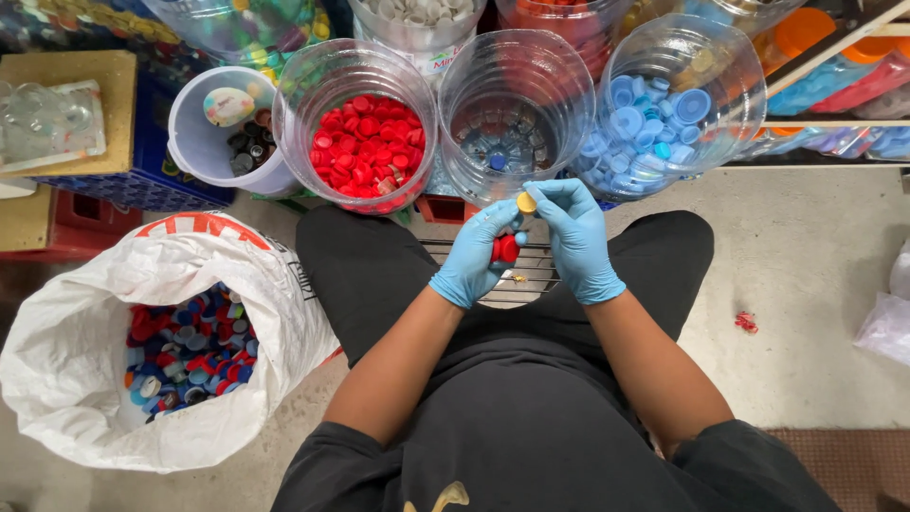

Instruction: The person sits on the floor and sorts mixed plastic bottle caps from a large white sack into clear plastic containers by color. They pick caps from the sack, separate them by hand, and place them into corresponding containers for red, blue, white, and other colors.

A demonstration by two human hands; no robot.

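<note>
Leftmost on the floor, a white sack [85,379] holds mixed caps. Above the lap, the left hand [474,261] is curled around red caps [505,248]; the right hand [573,242] pinches a small round yellow cap [526,202], its tilt unclear. Behind stand clear tubs of red caps [360,152] and blue caps [654,123].

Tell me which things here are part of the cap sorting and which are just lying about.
In use:
left hand, holding red caps
right hand, fingers on yellow cap
tub of red caps
tub of blue caps
white sack of mixed caps

Lying about:
red scrap on floor
clear plastic tray
blue crate
</note>
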